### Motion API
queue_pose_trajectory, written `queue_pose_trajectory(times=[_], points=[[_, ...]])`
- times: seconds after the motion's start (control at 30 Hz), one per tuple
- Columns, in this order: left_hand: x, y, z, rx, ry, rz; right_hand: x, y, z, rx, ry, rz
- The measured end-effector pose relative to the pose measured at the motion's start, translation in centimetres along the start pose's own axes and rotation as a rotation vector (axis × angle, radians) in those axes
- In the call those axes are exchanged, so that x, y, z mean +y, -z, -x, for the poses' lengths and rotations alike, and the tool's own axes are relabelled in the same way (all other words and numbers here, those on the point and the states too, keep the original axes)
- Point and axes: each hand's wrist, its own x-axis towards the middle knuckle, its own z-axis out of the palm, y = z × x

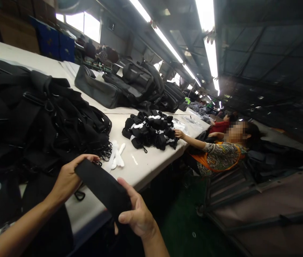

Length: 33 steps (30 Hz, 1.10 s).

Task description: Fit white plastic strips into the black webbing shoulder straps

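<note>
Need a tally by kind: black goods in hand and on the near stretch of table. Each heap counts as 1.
Black strap held by left hand and right hand: 1
Loose strap heap: 1
Bundled strap heap: 1
Black bag heap: 1
Total: 4
Pieces inside the heaps overlap too much to count.

Ceiling tubes point(205, 14) glare (blown white) in dimness.

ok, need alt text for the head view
The wearer's left hand and right hand hold a wide black strap beside a pale table. A heap of black straps lies at left; farther along, a co-worker's hand is at a smaller black-and-white pile, black bags behind.
</note>
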Motion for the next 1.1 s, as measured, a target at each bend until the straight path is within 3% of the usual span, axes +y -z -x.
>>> queue_pose_trajectory(times=[0.07,0.17,0.27,0.43,0.6,0.73,0.83,1.03,1.1], points=[[0.6,0.5,0.0,0.044,0.164,0.153,0.3,0.1,-0.5,-0.038,-0.045,0.033],[1.0,1.1,0.2,0.121,0.264,0.246,1.5,-0.1,-1.2,-0.100,-0.176,0.181],[0.6,1.4,0.3,0.189,0.235,0.113,3.2,-0.2,-1.6,-0.178,-0.262,0.247],[0.3,1.7,0.3,0.247,0.080,-0.159,5.3,0.4,-1.7,-0.236,-0.226,0.106],[0.1,1.9,-0.3,0.237,0.360,0.152,4.5,1.9,-2.3,-0.207,-0.217,0.077],[-0.6,2.1,-0.7,0.262,0.412,0.193,3.1,2.5,-2.8,-0.239,-0.213,0.058],[-0.6,2.0,-0.5,0.279,0.347,0.116,2.6,2.6,-3.0,-0.261,-0.209,0.114],[1.5,1.5,0.8,0.241,-0.024,-0.179,3.1,3.1,-2.8,-0.149,-0.204,0.238],[2.0,1.4,1.2,0.228,-0.038,-0.175,3.6,3.2,-2.8,-0.109,-0.196,0.225]])
